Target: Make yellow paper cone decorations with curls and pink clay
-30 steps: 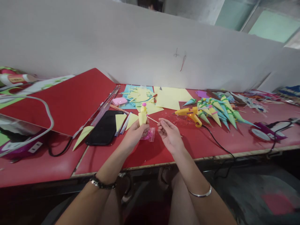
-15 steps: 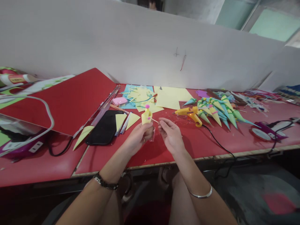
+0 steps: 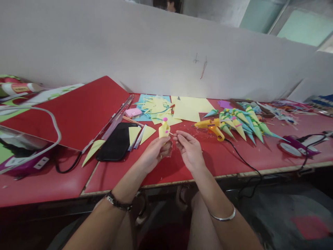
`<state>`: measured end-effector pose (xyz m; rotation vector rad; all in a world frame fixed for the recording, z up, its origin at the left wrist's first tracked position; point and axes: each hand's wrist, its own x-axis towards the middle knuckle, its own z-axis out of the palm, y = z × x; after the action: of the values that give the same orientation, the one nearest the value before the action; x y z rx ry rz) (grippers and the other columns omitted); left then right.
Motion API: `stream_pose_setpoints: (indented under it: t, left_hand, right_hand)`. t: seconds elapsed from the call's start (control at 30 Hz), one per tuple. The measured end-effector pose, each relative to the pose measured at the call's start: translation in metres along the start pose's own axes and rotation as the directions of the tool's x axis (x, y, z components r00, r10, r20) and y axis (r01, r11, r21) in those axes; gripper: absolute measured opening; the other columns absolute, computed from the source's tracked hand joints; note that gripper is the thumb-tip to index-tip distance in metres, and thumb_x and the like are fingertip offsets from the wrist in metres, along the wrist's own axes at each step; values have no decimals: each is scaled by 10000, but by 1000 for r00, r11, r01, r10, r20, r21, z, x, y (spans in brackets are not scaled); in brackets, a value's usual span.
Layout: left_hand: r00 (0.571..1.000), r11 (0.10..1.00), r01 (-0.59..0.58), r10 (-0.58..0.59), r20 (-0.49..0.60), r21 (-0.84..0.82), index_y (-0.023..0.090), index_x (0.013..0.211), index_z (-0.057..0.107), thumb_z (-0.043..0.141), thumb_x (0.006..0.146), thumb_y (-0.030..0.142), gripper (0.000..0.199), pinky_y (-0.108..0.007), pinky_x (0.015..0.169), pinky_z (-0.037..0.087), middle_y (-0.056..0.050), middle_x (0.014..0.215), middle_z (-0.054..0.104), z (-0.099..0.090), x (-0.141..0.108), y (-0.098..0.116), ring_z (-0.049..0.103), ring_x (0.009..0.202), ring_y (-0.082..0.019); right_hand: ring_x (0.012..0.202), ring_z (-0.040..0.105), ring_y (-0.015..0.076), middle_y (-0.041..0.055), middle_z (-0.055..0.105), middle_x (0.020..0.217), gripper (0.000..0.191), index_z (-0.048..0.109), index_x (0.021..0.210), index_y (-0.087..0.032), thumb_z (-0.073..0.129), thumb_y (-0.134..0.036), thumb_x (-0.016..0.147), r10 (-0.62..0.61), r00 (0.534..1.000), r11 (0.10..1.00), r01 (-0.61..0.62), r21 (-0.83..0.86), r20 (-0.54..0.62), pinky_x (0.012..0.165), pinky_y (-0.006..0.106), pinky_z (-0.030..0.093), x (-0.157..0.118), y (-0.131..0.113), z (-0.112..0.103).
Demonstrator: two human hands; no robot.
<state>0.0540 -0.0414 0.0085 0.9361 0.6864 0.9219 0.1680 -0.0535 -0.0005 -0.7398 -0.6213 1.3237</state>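
Note:
My left hand (image 3: 157,149) is closed round the lower part of a yellow paper cone (image 3: 163,131) with pink pompoms at its top and side. My right hand (image 3: 189,147) pinches a thin pale stick (image 3: 173,134), whose tip points at the cone's side by the lower pompom. I cannot tell whether the tip touches the cone. To the right of my hands a yellow hot glue gun (image 3: 210,125) lies on the red table, its small orange light showing. Beyond it is a pile of yellow and blue paper cones (image 3: 244,121) with green trim.
On the left lie a black phone (image 3: 114,144), cut yellow paper pieces (image 3: 147,133), pens (image 3: 139,137) and a large red board (image 3: 78,111). Yellow paper sheets (image 3: 192,108) and scraps (image 3: 156,104) lie at the back. The glue gun's cord (image 3: 239,154) hangs over the front edge.
The cone in my left hand has moved slightly right, nearer my right hand. The visible length of stick between them is shorter. The rest of the table looks the same.

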Motion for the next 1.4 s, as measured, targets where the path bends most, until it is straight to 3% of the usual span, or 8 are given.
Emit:
stream_pose_setpoints:
  t: [0.1, 0.27, 0.47, 0.7, 0.93, 1.17, 1.4]
  left_hand:
    - [1000, 1000, 8, -8, 4, 7, 177, 543, 317, 493, 750, 265, 285, -166, 396, 242, 100, 443, 198, 0, 1, -1, 161, 370, -34]
    - [1000, 1000, 24, -24, 4, -14, 177, 562, 326, 524, 730, 249, 269, -166, 381, 192, 99, 444, 211, 1, 0, 0, 173, 364, -31]
    - [1000, 1000, 24, -24, -8, 19, 161, 569, 381, 493, 756, 253, 236, -158, 385, 208, 97, 435, 224, 3, 0, 0, 188, 365, -25]
    - [999, 999, 33, -33, -17, -16, 149, 615, 426, 524, 740, 231, 179, -132, 355, 156, 99, 448, 235, 5, 0, 0, 175, 369, -20]
    - [1000, 999, 26, -27, -8, -22, 148, 650, 434, 421, 825, 305, 235, -134, 388, 234, 100, 432, 245, 5, -1, 1, 174, 352, -20]
    - [999, 1000, 11, -11, 36, -24, 152, 694, 441, 452, 821, 351, 237, -132, 368, 174, 96, 453, 259, 4, 0, 0, 170, 367, -25]
    - [998, 1000, -11, 10, 64, 7, 151, 702, 440, 381, 858, 331, 245, -135, 375, 195, 93, 448, 267, 5, -1, 0, 187, 358, -28]
  right_hand:
    - [621, 604, 86, 2, 656, 697, 139, 646, 728, -168, 677, -232, 608, 8, 1000, 1000, -8, -5, -17, 593, 194, 495, -1, 0, 0]
    - [437, 468, 38, -61, 540, 510, 176, 558, 595, -174, 668, -306, 632, -54, 998, 996, 53, -77, -12, 441, 152, 410, -1, 0, -1]
    - [629, 599, 81, -11, 653, 683, 147, 618, 719, -179, 680, -223, 593, -26, 999, 999, 26, -21, 27, 613, 189, 477, 0, 1, 0]
    - [471, 490, 44, -57, 561, 534, 141, 576, 609, -174, 665, -281, 636, -65, 998, 998, 64, -29, -2, 484, 162, 418, -1, 0, 0]
    - [609, 597, 79, -11, 656, 668, 122, 633, 712, -171, 672, -220, 608, -33, 999, 999, 33, -5, 8, 620, 195, 475, 1, 2, 1]
    - [478, 506, 46, -60, 569, 528, 116, 587, 634, -165, 658, -255, 638, -104, 994, 993, 102, -52, -36, 502, 165, 419, 1, 2, 0]
    - [656, 595, 93, -29, 629, 671, 142, 601, 740, -172, 657, -219, 618, -140, 989, 987, 136, -86, -49, 666, 222, 466, 4, 5, -2]
